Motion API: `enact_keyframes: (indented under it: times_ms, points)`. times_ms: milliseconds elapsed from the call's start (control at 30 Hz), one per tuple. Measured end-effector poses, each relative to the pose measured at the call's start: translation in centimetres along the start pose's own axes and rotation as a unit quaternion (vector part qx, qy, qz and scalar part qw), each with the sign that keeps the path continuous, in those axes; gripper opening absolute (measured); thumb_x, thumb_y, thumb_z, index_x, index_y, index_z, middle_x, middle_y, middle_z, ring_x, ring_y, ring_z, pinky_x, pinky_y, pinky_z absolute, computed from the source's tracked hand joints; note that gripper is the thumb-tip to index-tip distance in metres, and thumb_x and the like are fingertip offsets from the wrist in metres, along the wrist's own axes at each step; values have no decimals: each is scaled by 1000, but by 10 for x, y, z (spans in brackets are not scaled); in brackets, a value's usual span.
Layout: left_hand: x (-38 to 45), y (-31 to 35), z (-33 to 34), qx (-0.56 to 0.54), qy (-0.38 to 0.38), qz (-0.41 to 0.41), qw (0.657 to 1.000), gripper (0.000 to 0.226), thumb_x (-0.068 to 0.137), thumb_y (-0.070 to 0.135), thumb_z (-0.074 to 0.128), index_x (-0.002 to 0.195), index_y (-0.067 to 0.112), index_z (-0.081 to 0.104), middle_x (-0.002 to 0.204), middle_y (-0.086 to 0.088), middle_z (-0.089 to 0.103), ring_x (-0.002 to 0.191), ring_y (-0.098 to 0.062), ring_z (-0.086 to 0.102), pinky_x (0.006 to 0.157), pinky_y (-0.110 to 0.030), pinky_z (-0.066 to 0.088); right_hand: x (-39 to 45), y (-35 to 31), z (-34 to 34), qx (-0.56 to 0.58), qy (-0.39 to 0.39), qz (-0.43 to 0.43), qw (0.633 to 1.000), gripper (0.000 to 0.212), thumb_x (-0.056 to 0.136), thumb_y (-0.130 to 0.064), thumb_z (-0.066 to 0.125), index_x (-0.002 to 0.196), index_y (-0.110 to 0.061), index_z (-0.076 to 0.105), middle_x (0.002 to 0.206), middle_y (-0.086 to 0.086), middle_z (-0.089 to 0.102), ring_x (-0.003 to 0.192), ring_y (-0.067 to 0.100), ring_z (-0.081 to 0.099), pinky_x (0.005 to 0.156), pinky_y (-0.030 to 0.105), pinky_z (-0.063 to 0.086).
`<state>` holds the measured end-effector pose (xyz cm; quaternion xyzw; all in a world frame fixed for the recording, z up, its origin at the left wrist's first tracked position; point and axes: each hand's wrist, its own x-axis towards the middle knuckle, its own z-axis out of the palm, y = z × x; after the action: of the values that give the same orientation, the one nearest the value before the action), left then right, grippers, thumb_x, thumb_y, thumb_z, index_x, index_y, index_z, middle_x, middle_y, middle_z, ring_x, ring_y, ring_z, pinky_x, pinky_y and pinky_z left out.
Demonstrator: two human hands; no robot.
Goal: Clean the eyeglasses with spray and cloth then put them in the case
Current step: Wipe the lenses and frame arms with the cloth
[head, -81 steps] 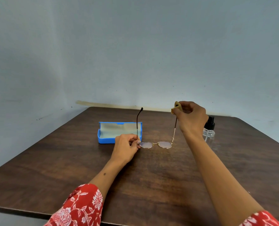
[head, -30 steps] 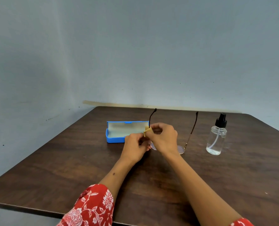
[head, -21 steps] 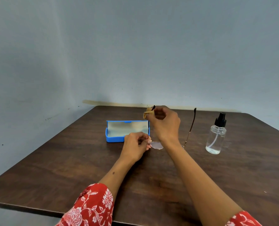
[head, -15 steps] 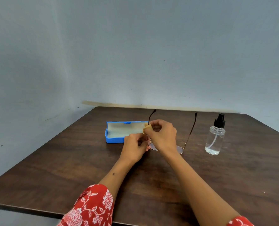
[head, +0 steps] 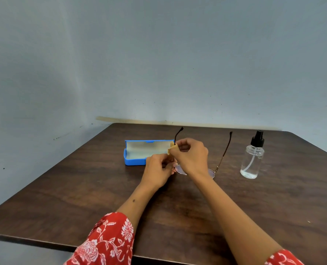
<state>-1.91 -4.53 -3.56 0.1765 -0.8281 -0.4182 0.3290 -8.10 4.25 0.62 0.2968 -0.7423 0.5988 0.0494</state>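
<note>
Across the dark wooden table [head: 82, 188], the near half lay bare apart from the two forearms, as did the left side. The open blue case [head: 135, 161] sat just behind the left hand [head: 158, 172], blocking a straight reach toward the wall. The eyeglasses [head: 219, 165] stood with both temples pointing up, the right hand [head: 190, 156] between them. A clear lane separated the right temple from the spray bottle [head: 252, 159].

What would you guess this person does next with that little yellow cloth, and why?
Probably slide the cloth up the temple arm: the right hand pinches it low on that arm while the left hand steadies the eyeglasses.
</note>
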Motion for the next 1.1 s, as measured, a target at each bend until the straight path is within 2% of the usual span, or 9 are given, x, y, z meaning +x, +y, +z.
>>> enact_keyframes:
  times_ms: [133,267,500,567,700,833,933,1033,1100]
  points:
    - [0,0,1,-29,-1,-22,999,11,87,4,61,93,8,68,77,-1,69,69,-9,68,70,-19,56,8,-17,-5,36,25,-30,999,9,71,-16,73,78,-12,69,67,-8,67,63,-2,61,58,4,43]
    - [0,1,2,-38,0,-30,999,10,87,4,61,93,7,68,77,-3,69,68,-7,68,69,-18,56,10,-25,-6,58,41,-49,996,9,70,-14,73,76,-15,67,66,-11,65,60,-5,58,58,3,42]
    - [0,1,-1,11,-3,2,1000,13,86,2,59,92,8,68,79,-2,70,73,-12,69,72,-25,56,-1,0,1,-12,10,-4,1000,11,71,-17,70,82,-14,70,71,-7,66,71,7,62,73,22,51]
    - [0,2,0,-8,-3,-16,1000,12,87,2,59,92,9,68,77,-1,69,72,-13,69,73,-23,56,3,-7,-1,12,22,-19,1000,8,72,-19,71,79,-15,69,70,-8,67,69,4,63,71,20,51]
    - [1,2,1,-29,-4,-27,999,11,87,5,62,95,5,69,77,-3,69,70,-10,69,70,-19,57,10,-25,-5,80,51,-53,994,9,71,-12,73,76,-15,66,65,-10,65,59,-5,58,59,4,43]
    - [0,3,0,-18,-5,-21,1000,13,87,3,60,97,6,68,80,-3,69,72,-10,69,69,-14,54,4,-13,-1,43,25,-35,998,8,71,-13,72,78,-15,67,68,-9,65,63,0,60,60,7,43]
    - [0,3,-1,0,-8,-9,1000,15,87,3,59,98,9,68,83,-2,70,75,-9,69,73,-18,55,0,0,2,-7,6,-12,1000,10,71,-14,69,80,-15,68,69,-8,65,68,6,61,58,5,42]
    - [0,3,0,-15,-3,-17,1000,13,87,2,59,95,7,68,79,-3,70,72,-11,69,72,-20,56,5,-7,0,17,19,-20,999,7,72,-17,71,78,-13,69,69,-6,67,67,6,63,60,7,43]
    - [1,2,2,-33,1,-22,999,10,87,2,60,91,6,69,78,-5,69,71,-13,69,72,-22,57,9,-19,-3,55,42,-41,997,6,72,-16,73,76,-15,67,67,-8,67,63,-1,61,61,5,42]
